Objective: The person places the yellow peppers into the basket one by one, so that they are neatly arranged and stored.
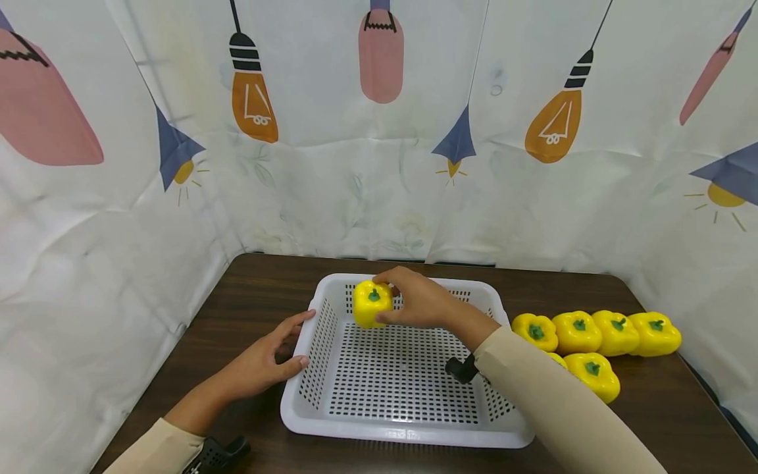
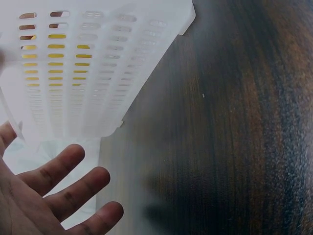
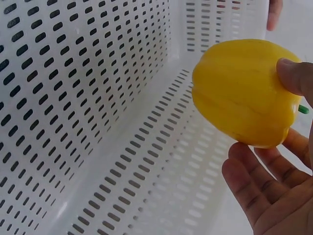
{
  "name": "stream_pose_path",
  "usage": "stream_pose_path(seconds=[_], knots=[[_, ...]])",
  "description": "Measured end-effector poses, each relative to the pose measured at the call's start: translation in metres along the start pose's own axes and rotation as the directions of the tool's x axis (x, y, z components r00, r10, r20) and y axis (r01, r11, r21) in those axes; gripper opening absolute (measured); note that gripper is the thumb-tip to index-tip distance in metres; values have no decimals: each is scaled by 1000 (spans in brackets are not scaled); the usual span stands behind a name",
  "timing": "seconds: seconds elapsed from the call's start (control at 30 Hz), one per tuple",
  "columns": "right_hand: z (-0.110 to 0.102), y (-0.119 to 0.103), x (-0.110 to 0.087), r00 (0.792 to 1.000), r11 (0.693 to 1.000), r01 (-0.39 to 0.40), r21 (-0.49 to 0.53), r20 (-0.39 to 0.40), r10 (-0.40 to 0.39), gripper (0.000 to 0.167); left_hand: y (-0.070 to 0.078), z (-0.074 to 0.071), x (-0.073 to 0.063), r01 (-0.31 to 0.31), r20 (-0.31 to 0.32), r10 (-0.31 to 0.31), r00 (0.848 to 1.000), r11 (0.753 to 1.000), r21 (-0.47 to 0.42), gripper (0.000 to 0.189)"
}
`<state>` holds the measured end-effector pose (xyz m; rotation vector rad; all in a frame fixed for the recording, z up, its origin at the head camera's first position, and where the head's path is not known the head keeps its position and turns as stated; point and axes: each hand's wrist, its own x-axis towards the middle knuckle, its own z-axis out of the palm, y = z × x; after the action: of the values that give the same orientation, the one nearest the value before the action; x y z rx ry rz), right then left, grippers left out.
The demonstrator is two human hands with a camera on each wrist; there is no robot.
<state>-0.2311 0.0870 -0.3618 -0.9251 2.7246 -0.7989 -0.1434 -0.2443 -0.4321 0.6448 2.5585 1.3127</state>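
Above the dark table (image 1: 260, 296), the right hand (image 1: 417, 299) pinches a yellow pepper (image 1: 368, 306) over the white basket (image 1: 408, 434) at far left, where loose pressure might drop it, left hand (image 1: 268, 359) spreading its fingers alongside.

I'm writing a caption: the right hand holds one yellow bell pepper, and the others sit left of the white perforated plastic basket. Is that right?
Not quite: the other yellow bell peppers sit to the right of the white perforated plastic basket, as the head view shows. The right hand does hold one yellow bell pepper.
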Motion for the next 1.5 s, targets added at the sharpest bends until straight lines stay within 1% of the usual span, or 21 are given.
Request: stream_pose_path(seconds=[0.17, 0.37, 0.57, 0.77, 0.87, 1.0, 1.23, 1.5], knots=[[4, -2, 3, 1000, 1000, -3, -4, 15, 3, 71, 0, 0, 0, 0, 9, 0, 1000, 1000, -20, 75], [12, -2, 7, 1000, 1000, -10, -16, 26, 10, 71, 0, 0, 0, 4, 9, -4, 1000, 1000, -10, 75], [17, -2, 9, 1000, 999, 7, -31, 27, -7, 72, 1, 0, 0, 7, 9, -7, 1000, 1000, -9, 75], [23, -4, 14, 999, 1000, -14, -16, 38, 14, 73, 0, 0, 0, 10, 9, -10, 1000, 1000, -6, 75], [26, -6, 16, 999, 1000, -9, -30, 42, 10, 73, 1, 0, 0, 11, 10, -11, 1000, 1000, -5, 75], [29, -9, 19, 999, 999, 2, -54, 43, 1, 73, 1, 0, 0, 12, 7, -12, 1000, 1000, 1, 75], [33, -10, 23, 999, 998, 9, -68, 37, -6, 72, 1, 0, 0, 11, 11, -11, 1000, 1000, -3, 75], [39, -8, 28, 1000, 996, 0, -91, 29, 3, 72, 0, 0, -1, 17, 12, -17, 1000, 1000, -2, 75]])
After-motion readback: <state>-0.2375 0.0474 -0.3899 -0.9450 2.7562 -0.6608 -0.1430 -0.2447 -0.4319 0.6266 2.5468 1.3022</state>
